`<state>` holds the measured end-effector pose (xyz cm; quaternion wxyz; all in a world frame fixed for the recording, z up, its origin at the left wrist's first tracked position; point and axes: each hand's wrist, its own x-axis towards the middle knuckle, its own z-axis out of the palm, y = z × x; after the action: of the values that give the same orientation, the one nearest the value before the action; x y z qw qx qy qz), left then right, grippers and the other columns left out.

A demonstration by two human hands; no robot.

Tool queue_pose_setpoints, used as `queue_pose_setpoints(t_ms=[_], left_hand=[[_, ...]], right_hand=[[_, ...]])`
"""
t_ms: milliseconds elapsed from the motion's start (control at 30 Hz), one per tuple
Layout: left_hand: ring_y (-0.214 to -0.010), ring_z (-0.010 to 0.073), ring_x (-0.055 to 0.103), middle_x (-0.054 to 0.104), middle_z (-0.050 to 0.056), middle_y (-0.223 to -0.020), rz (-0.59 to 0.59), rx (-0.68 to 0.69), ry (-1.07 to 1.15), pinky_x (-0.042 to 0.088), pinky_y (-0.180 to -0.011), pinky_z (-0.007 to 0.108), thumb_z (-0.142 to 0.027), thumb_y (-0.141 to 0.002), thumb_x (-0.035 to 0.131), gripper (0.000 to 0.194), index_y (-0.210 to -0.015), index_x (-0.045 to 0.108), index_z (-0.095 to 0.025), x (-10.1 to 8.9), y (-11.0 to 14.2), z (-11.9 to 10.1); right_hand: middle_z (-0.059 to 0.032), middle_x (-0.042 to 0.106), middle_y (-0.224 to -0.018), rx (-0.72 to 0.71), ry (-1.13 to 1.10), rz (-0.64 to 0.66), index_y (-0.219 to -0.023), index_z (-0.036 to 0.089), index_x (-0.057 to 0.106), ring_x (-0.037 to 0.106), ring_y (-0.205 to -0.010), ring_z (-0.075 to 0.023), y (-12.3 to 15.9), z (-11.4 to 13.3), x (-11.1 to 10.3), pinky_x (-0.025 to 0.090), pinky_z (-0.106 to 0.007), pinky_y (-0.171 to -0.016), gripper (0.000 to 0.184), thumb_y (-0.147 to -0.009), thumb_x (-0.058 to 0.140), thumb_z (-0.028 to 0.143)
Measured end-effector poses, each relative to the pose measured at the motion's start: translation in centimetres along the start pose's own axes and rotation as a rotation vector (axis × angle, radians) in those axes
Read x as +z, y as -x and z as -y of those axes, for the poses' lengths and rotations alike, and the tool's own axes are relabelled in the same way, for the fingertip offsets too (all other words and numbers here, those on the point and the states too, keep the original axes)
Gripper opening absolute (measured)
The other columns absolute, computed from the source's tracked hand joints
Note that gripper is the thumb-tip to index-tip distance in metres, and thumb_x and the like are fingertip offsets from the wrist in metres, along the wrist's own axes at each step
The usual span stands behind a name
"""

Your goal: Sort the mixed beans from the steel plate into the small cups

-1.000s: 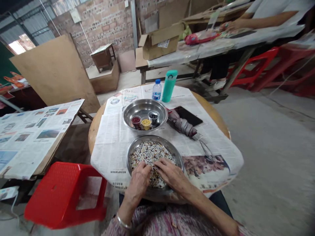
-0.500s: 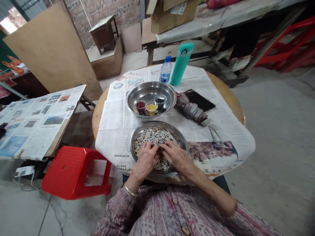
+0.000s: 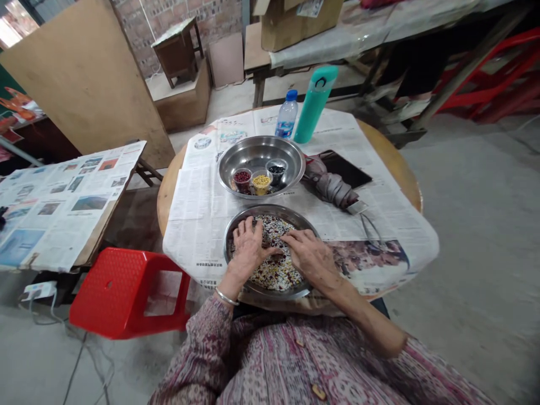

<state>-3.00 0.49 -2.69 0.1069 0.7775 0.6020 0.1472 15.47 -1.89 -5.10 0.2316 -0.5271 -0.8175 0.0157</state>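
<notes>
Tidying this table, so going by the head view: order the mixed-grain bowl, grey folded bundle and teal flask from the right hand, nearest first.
1. Steel bowl of mixed grains: directly under the right hand, at the table's near side.
2. Grey folded bundle: ahead, slightly right.
3. Teal flask: straight ahead, on the far side.

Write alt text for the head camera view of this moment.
A person's bare left hand and right hand rest in a round steel bowl of mixed grains on a newspaper-covered table. Behind, a second steel bowl holds small cups of red, yellow and black grains.
</notes>
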Motion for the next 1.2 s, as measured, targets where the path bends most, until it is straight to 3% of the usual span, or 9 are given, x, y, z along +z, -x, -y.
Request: queue_pose_setpoints(t_ms=[67,200,333,433,567,633,767,900,1200], left_hand=[[-0.133,0.04,0.044,0.047,0.02,-0.15,0.065,0.092,0.005,0.041,-0.11,0.058,-0.045,-0.083,0.08,0.067,-0.139,0.054,-0.018,0.4,-0.5,-1.1],[-0.117,0.0295,0.055,0.063,0.012,-0.123,0.208,0.266,0.051,0.049,-0.102,0.044,-0.021,-0.096,0.062,0.019,-0.113,0.069,-0.019,0.5,0.2,-2.4],[-0.104,0.0233,0.058,0.064,0.009,-0.106,0.27,0.234,0.04,0.052,-0.093,0.035,-0.006,-0.096,0.047,0.028,-0.103,0.07,-0.021,-0.6,2.1,-1.4],[-0.104,0.0225,0.058,0.063,0.008,-0.108,0.202,0.125,0.009,0.052,-0.091,0.033,-0.004,-0.095,0.046,0.031,-0.105,0.07,-0.023,-1.7,2.4,0.3],[-0.114,0.0276,0.054,0.059,0.012,-0.122,0.015,0.046,0.008,0.049,-0.1,0.041,-0.024,-0.098,0.06,0.021,-0.118,0.065,-0.021,-1.9,0.6,1.3],[-0.122,0.0337,0.051,0.054,0.017,-0.134,0.002,0.027,0.004,0.047,-0.103,0.047,-0.039,-0.091,0.072,0.046,-0.129,0.06,-0.018,-1.3,-0.8,0.8],[-0.125,0.0383,0.051,0.052,0.019,-0.138,0.124,0.105,-0.017,0.047,-0.104,0.051,-0.048,-0.081,0.081,0.069,-0.137,0.056,-0.017,0.2,-3.0,-1.9],[-0.116,0.0298,0.06,0.062,0.013,-0.122,0.347,0.353,0.028,0.052,-0.098,0.039,-0.029,-0.092,0.068,0.031,-0.121,0.067,-0.018,0.6,-2.6,-3.5],[-0.104,0.0238,0.063,0.066,0.006,-0.102,0.48,0.229,-0.116,0.054,-0.094,0.035,-0.016,-0.093,0.062,0.01,-0.094,0.071,-0.021,-5.4,3.5,0.5]], right_hand=[[-0.0104,0.072,-0.11,-0.009,0.012,0.001,-0.105,0.02,0.07,0.058,-0.102,-0.0293,0.4,-0.1,0.0,0.049,-0.041,-0.084,0.03,-0.087,0.052,0.005],[-0.01,0.07,-0.099,0.021,-0.026,-0.062,-0.095,0.02,0.066,0.059,-0.096,-0.0264,1.2,-0.5,0.3,0.048,-0.038,-0.086,0.026,-0.087,0.047,0.004],[-0.0099,0.069,-0.098,0.05,-0.058,-0.114,-0.093,0.021,0.063,0.059,-0.095,-0.0263,1.2,-0.2,0.4,0.048,-0.038,-0.086,0.022,-0.09,0.047,0.006],[-0.0095,0.07,-0.099,0.062,-0.102,-0.122,-0.093,0.022,0.062,0.061,-0.096,-0.0266,1.1,0.2,0.4,0.049,-0.04,-0.087,0.021,-0.091,0.047,0.007],[-0.0116,0.069,-0.106,0.088,-0.202,-0.215,-0.099,0.021,0.062,0.061,-0.104,-0.0271,1.2,0.1,0.5,0.051,-0.042,-0.096,0.025,-0.091,0.043,0.006],[-0.013,0.068,-0.11,0.118,-0.257,-0.277,-0.103,0.02,0.062,0.061,-0.107,-0.0275,1.2,0.0,0.6,0.051,-0.044,-0.098,0.026,-0.094,0.041,0.008],[-0.014,0.066,-0.116,0.2,-0.353,-0.344,-0.109,0.021,0.062,0.061,-0.112,-0.0282,1.2,0.0,0.7,0.05,-0.048,-0.101,0.026,-0.097,0.04,0.015],[-0.0149,0.065,-0.116,0.223,-0.377,-0.347,-0.109,0.021,0.062,0.061,-0.112,-0.0274,1.2,0.0,0.8,0.05,-0.047,-0.102,0.027,-0.098,0.037,0.018],[-0.012,0.069,-0.112,0.172,-0.381,-0.351,-0.111,0.021,0.064,0.064,-0.11,-0.027,1.2,0.0,0.9,0.051,-0.046,-0.101,0.027,-0.097,0.041,0.017]])
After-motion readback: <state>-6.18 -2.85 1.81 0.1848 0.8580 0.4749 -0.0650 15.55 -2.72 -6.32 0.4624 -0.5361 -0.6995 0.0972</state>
